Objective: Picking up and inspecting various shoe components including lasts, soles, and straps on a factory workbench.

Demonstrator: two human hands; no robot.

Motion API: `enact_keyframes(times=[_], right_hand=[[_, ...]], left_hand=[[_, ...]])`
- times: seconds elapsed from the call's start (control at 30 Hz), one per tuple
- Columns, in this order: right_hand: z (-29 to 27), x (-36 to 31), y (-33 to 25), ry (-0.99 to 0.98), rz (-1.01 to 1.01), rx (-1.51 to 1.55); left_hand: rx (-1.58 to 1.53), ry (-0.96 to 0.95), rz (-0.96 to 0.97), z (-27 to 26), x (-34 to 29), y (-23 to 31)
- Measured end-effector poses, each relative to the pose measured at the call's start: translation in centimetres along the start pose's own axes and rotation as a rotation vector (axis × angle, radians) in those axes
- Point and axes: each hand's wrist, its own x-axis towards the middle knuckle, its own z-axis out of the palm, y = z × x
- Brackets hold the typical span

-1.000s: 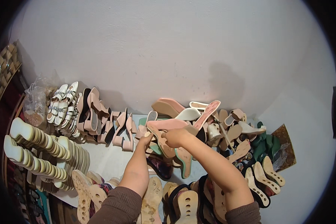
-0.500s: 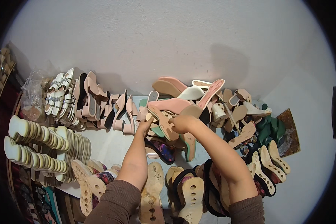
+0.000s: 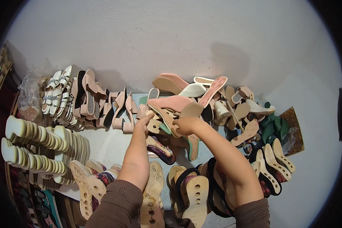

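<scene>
My right hand [image 3: 185,125] is closed around the lower part of a long tan shoe sole [image 3: 164,115], turned partly on its edge. My left hand [image 3: 144,122] is closed at the side of a pale wooden shoe form [image 3: 154,126] with a dark hole. The fingers are partly hidden, so its exact grip is unclear. Beside the form shows a green strip [image 3: 164,128]. A pink wedge sole [image 3: 173,102] and a tan sole [image 3: 191,109] lie just beyond my hands. Below them rests a dark floral-patterned sandal [image 3: 161,150]; a green-edged tan sole [image 3: 193,147] leans nearby.
Pale stacked soles [image 3: 36,132] and white sandals [image 3: 57,93] stand at the left, beside pink heeled sandals [image 3: 90,91]. More loose soles and heels heap against the wall at the right. Wooden shoe forms [image 3: 196,195] line the table's [image 3: 106,146] near edge.
The long tan sole has tipped from facing up toward its edge, uncovering more of the wooden form and the green strip. Both hands stay close to where they were; the view has shifted slightly.
</scene>
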Motion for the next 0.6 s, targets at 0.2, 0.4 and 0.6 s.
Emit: enact_keyframes(times=[0.2,0.4,0.6], right_hand=[[0.2,-0.2,0.9,0.050,-0.014,-0.052],[-0.8,0.3,-1.2,0.019,0.011,-0.097],[-1.0,0.0,0.0,0.049,-0.004,-0.090]], left_hand=[[-0.130,-0.073,-0.041,0.7,-0.5,0.3],[-0.082,0.014,-0.007,-1.7,0.6,-0.7],[0.002,0.084,-0.044,-0.9,2.3,-0.5]])
